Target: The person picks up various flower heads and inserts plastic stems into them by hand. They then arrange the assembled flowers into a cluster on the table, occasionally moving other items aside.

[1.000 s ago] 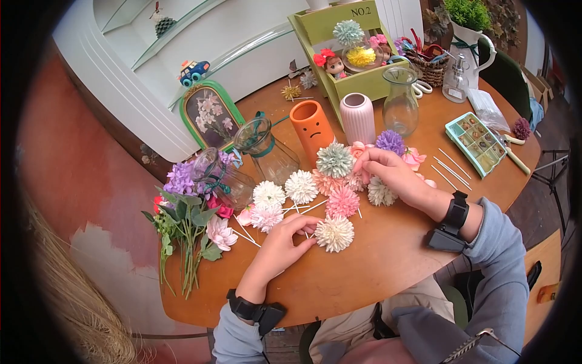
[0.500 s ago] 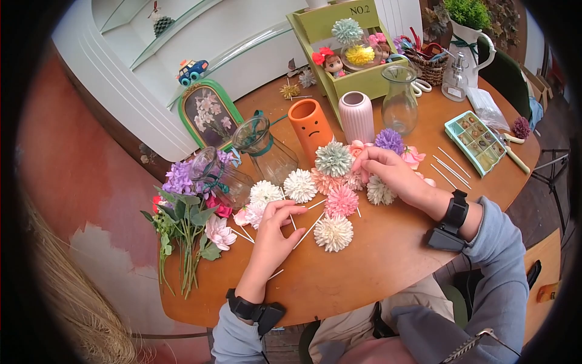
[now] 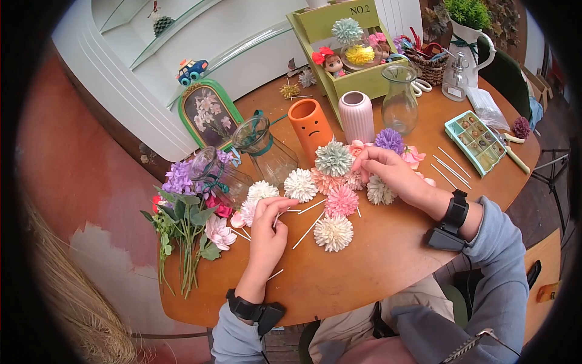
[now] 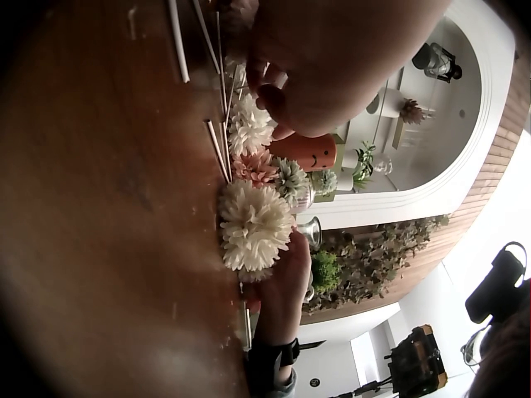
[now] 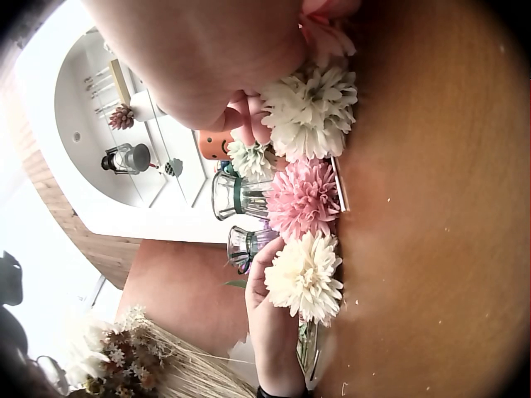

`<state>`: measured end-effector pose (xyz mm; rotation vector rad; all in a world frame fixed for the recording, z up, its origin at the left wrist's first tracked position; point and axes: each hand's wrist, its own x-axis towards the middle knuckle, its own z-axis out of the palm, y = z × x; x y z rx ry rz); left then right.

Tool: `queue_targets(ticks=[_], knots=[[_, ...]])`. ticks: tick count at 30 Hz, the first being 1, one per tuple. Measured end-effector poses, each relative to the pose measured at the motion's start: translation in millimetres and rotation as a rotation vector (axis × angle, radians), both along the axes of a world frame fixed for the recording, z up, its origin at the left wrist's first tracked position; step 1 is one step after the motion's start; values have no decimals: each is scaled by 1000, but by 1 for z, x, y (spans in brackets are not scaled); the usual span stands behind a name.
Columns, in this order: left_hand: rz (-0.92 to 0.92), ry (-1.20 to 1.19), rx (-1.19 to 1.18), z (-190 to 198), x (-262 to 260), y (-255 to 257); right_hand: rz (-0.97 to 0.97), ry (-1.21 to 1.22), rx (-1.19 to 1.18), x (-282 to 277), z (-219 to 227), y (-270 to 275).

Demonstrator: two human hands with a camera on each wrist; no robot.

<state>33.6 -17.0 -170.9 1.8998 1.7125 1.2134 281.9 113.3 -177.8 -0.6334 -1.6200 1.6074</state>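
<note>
In the head view my left hand (image 3: pixel 268 239) has its thumb and fingertips together on a thin white stick (image 3: pixel 276 220), beside a pale pink pompom flower (image 3: pixel 248 213) and a white one (image 3: pixel 262 190). My right hand (image 3: pixel 388 173) pinches by a pale green pompom flower (image 3: pixel 334 159), its fingertips at the edge of the bloom; its stem is hidden. Below that lie a pink flower (image 3: pixel 342 200) and a cream flower (image 3: pixel 333 233). In the right wrist view the curled right fingers (image 5: pixel 249 120) sit just above the green flower (image 5: pixel 251 159).
Glass vases (image 3: pixel 267 151), an orange vase (image 3: pixel 310 127) and a pink ribbed vase (image 3: pixel 356 118) stand behind the flowers. Leafy stems (image 3: pixel 191 236) lie at left. Loose white sticks (image 3: pixel 451 167) and a sectioned box (image 3: pixel 476 144) are at right. A green stand (image 3: pixel 339 91) holds dolls.
My left hand has moved left from beside the cream flower, opened its fingers, then closed them on a white stick. The white and pale pink flowers have shifted slightly left. My right hand stays put.
</note>
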Motion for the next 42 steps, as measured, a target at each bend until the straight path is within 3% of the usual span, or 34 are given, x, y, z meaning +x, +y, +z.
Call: queue_targets(ticks=[5, 11, 17, 23, 29, 42], knots=[[37, -222, 176, 14, 6, -6, -2, 8, -5, 0, 3, -2], [-134, -100, 207, 21, 3, -15, -1, 6, -11, 0, 3, -2], [-168, -202, -104, 10, 8, -7, -7, 0, -6, 0, 5, -3], [-24, -41, -89, 12, 8, -3, 1, 5, -9, 0, 0, 0], [-54, 236, -156, 6, 7, -5, -5, 7, -16, 0, 1, -1], [-42, 202, -253, 5, 4, -5, -5, -1, -16, -1, 3, -2]])
